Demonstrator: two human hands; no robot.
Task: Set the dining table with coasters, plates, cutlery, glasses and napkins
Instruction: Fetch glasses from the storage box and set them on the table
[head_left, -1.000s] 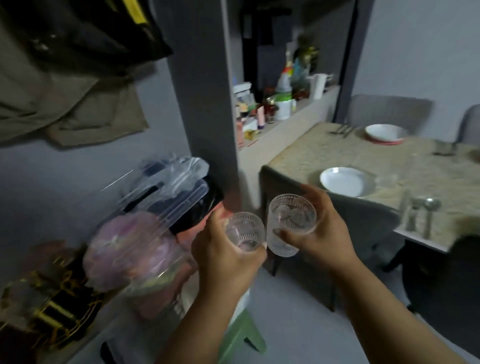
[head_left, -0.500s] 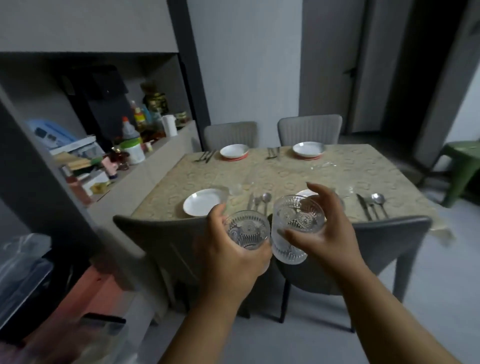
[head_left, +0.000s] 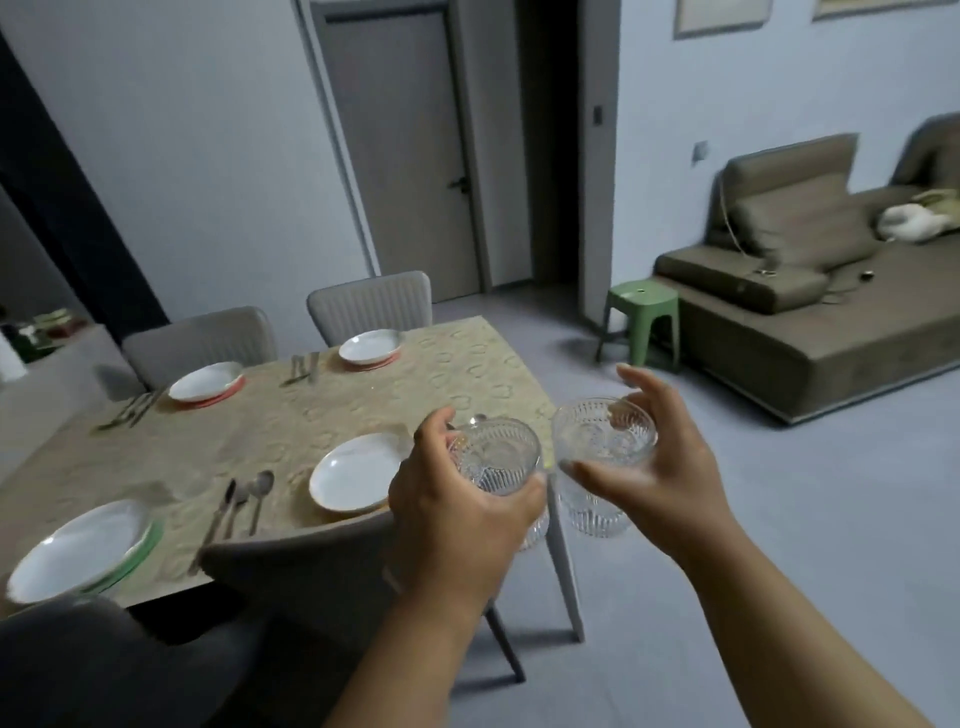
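While ribbed, both hands (head_left: 457, 514) grip round glasses (head_left: 496, 457).

Pretty clearly someone's home, an open dining and living area. The bench (head_left: 291, 415) had a patterned cloth with plates (head_left: 358, 470) and cutlery (head_left: 244, 499) laid out, padded chairs (head_left: 371, 306) around it, a brown sofa (head_left: 810, 312) off to the side, a green stool (head_left: 641, 322), and a grey interior door (head_left: 415, 156).

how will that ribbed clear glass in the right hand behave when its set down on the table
The ribbed clear glass tumbler in the right hand looks rigid and probably breakable, so a hard landing risks chipping. Its ribs likely help grip. It looks taller than wide, so it might tip if nudged on the patterned beige tablecloth.
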